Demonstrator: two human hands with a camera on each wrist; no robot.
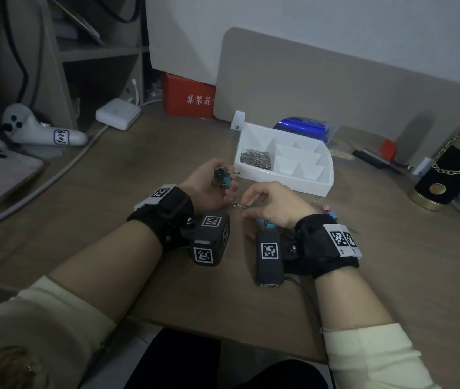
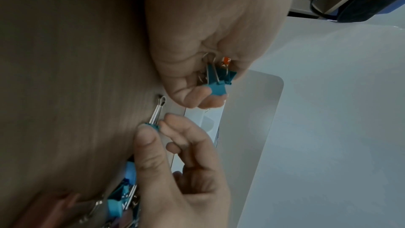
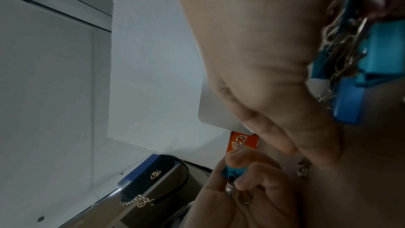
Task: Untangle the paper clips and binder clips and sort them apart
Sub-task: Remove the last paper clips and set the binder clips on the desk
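Observation:
My left hand (image 1: 227,176) is raised over the desk and grips a small bunch of teal binder clips (image 1: 224,177), seen close up as teal binder clips (image 2: 217,80) curled into the palm. Just right of it, my right hand (image 1: 247,206) pinches one small teal binder clip (image 2: 156,113) between thumb and forefinger, its silver handles pointing left. A tangled pile of clips (image 1: 268,224) lies under my right wrist, with more coloured clips (image 1: 327,209) beyond it. Silver paper clips (image 1: 255,159) fill the left compartment of the white divided tray (image 1: 287,181).
A black-and-gold cylinder (image 1: 453,167) stands at the right. Behind the tray are a blue case (image 1: 304,127) and a grey divider panel (image 1: 349,91). A red box (image 1: 188,95), a white charger (image 1: 118,113) with its cable, and a white controller (image 1: 40,130) sit to the left.

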